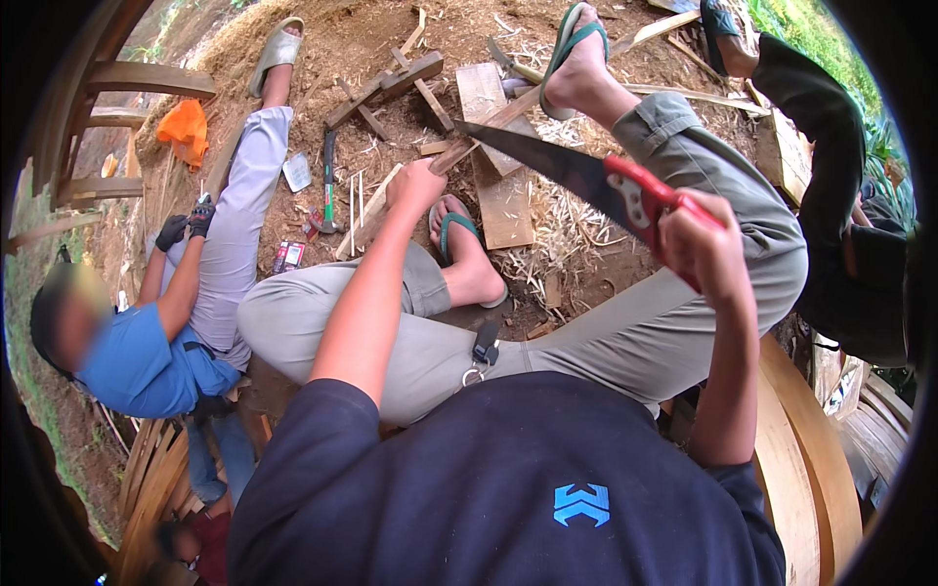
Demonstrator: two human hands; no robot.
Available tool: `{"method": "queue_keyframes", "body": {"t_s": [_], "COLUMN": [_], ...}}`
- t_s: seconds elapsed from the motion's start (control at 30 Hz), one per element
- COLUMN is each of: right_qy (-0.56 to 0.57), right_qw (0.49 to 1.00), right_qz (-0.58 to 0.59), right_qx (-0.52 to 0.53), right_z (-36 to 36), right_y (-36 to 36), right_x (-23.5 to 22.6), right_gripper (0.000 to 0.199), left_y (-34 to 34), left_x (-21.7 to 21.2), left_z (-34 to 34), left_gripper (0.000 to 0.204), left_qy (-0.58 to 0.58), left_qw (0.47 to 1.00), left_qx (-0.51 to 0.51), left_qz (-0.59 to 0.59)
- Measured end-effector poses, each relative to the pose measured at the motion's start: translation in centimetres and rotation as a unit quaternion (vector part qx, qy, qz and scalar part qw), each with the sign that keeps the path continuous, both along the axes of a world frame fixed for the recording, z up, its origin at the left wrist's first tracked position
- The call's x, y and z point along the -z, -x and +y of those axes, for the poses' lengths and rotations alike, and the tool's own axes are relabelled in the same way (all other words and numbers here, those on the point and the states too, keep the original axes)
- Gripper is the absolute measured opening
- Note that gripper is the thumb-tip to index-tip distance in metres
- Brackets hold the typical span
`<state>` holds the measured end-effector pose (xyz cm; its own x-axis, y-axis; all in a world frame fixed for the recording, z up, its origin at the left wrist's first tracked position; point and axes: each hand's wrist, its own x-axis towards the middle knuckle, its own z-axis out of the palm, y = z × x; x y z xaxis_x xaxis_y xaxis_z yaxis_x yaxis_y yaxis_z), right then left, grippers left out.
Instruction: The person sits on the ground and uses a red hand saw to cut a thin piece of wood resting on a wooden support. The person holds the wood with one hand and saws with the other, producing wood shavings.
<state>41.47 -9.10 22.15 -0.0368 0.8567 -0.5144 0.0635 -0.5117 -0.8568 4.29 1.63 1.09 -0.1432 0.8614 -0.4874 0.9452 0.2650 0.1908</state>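
My right hand is closed around the red handle of a hand saw. The dark blade slants up and to the left, and its tip appears over a narrow wooden strip; whether it touches the wood I cannot tell. My left hand grips that strip just left of the blade's tip. Beneath the strip, between my feet, lie short wooden boards among pale shavings. To the left of my left hand, a hammer with a black and green handle rests on the ground.
At the left a person in a blue shirt sits with gloved hands close together. An orange cloth or bag lies near a wooden frame. Another person's dark-clothed leg is at the right. Curved planks stand behind my right side.
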Motion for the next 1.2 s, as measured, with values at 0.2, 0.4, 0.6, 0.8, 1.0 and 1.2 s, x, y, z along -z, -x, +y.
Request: {"method": "queue_keyframes", "body": {"t_s": [0.2, 0.4, 0.6, 0.8, 1.0, 1.2], "right_qy": [-0.043, 0.004, 0.009, -0.083, -0.157, -0.141], "right_qw": [0.998, 1.0, 0.984, 0.983, 0.973, 0.984], "right_qz": [-0.011, 0.001, 0.126, 0.059, 0.046, 0.003], "right_qx": [0.043, 0.007, 0.124, 0.15, 0.162, 0.107], "right_z": [1.3, -0.7, -0.9, -3.2, -3.8, -4.7], "right_y": [5.3, 0.9, 4.7, 1.5, -3.1, -2.1], "right_x": [8.7, 1.0, 8.8, 7.6, 7.1, 8.6], "right_gripper": [0.018, 0.013, 0.012, 0.01, 0.009, 0.011], "left_y": [-1.2, -0.2, -1.4, -0.4, -0.1, -2.3], "left_x": [0.5, 0.1, 0.2, 0.4, 1.6, 2.3], "left_z": [0.5, -0.1, 0.7, 0.3, 1.1, 1.1], "left_gripper": [0.041, 0.041, 0.041, 0.049, 0.069, 0.055], "left_qy": [0.004, 0.006, -0.005, 0.001, -0.044, -0.118], "left_qw": [1.0, 1.0, 1.0, 1.0, 0.992, 0.952], "left_qx": [0.012, -0.011, 0.01, 0.025, 0.047, 0.103], "left_qz": [-0.002, 0.01, 0.001, 0.007, -0.111, -0.261]}}
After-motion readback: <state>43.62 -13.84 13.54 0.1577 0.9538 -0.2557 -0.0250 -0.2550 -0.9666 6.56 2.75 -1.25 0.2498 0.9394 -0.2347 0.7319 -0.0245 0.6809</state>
